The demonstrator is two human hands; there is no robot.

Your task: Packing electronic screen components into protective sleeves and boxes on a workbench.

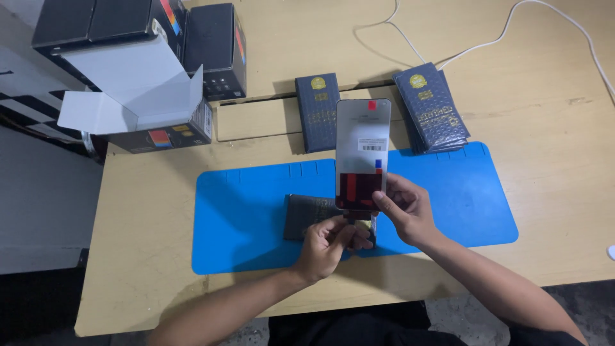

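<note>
Both forearms reach in from the bottom edge and converge over the middle of the blue work mat [243, 211], the left arm coming up from lower left, the right arm angling in from lower right with the wrist bent slightly inward.

The right hand [410, 208] is closed in a pinch on the phone screen panel [362, 150], thumb across the lower front edge and fingers curled behind it, holding the panel upright and tilted back toward the camera — its grey back side faces the viewer, with a small red tab near the top, a white label in the middle and a dark reddish patch low down. The left hand [330, 240] sits just below and to the left, fingers curled, with the fingertips closed on the small flex strip [353, 216] that hangs from the bottom edge of the panel. The two hands nearly touch.

Beneath them, lying flat on the mat, is a dark flat packet [307, 214], partly hidden by the left hand.

Beyond the mat, on the wooden table [544, 96], one dark blue packet [318, 110] lies alone — and a stack of similar packets [430, 106] lies to its right. White cables [487, 41] trail across the far tabletop. At upper left stands an open white carton [134, 83] among black boxes [214, 48].
</note>
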